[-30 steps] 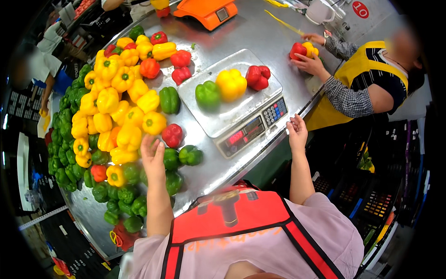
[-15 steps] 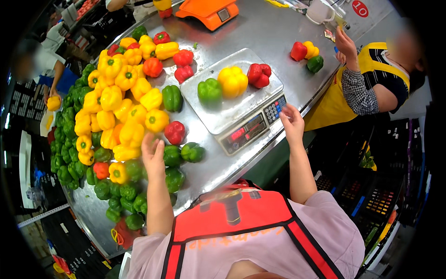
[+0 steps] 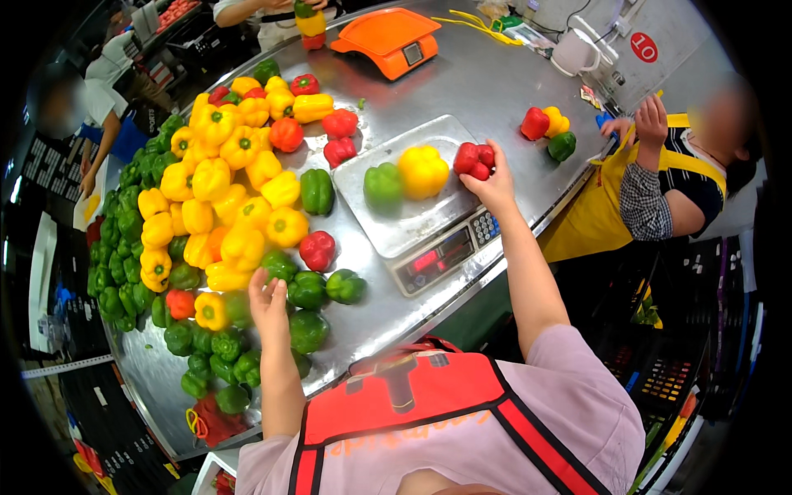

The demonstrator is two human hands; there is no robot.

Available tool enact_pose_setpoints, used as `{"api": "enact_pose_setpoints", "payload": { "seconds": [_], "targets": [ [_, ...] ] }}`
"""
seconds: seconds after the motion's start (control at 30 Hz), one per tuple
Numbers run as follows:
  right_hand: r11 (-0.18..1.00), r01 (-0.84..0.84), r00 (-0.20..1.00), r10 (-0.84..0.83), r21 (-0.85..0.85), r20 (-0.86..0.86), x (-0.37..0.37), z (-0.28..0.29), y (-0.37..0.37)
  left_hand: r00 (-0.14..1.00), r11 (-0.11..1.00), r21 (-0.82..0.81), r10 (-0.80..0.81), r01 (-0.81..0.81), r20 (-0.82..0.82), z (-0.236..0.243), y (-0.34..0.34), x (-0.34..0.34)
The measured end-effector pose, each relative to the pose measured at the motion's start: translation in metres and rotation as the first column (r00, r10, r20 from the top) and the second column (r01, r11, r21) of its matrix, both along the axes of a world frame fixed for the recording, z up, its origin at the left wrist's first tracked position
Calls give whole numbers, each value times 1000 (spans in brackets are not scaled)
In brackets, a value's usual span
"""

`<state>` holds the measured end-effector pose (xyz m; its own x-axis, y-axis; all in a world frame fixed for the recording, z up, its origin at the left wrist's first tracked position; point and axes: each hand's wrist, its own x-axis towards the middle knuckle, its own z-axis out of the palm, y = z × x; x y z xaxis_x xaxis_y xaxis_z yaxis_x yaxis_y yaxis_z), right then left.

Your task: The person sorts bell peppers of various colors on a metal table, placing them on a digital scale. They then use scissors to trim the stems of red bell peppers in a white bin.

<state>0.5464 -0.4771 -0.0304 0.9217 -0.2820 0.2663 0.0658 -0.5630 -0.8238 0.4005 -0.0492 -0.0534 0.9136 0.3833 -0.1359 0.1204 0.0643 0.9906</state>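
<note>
r hand [image 3: 494, 183] is gripping a red pepper [image 3: 473, 160] over the r end of the silver scale [image 3: 404, 227]; can't tell if the pepper's touching it. l hand [image 3: 269, 312] is hanging loose to the l of the scale, fingers curling slightly & standing apart, nr some green peppers [image 3: 307, 290]; can't tell if it's touching any. on the scale, a yellow pepper [image 3: 423, 172] is sitting btwn the red one & a blurry green pepper [image 3: 384, 188]. a yellow pepper pile [image 3: 212, 179] is spreading l of the scale. an orange weigher [image 3: 388, 37] is standing beyond the scale. a pepper trio [image 3: 536, 124] is lying past the scale's far r corner, & a co-worker in a yellow apron [image 3: 582, 206] is standing r of the scale.
</note>
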Motion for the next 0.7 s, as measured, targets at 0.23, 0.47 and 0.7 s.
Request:
{"api": "enact_pose_setpoints", "payload": {
  "seconds": [0.23,0.47,0.7],
  "targets": [
    [982,-81,975,114,-171,193,-75,97,76,998,999,33,-13,12,53,5,-1,1],
    [865,-487,866,496,-123,58,-105,108,133,900,926,53,-376,374,222,69,-57,3],
    [701,-617,747,665,-358,14,-130,84,189,875,867,201,-477,455,77,71,-64,-9]
  ]
}}
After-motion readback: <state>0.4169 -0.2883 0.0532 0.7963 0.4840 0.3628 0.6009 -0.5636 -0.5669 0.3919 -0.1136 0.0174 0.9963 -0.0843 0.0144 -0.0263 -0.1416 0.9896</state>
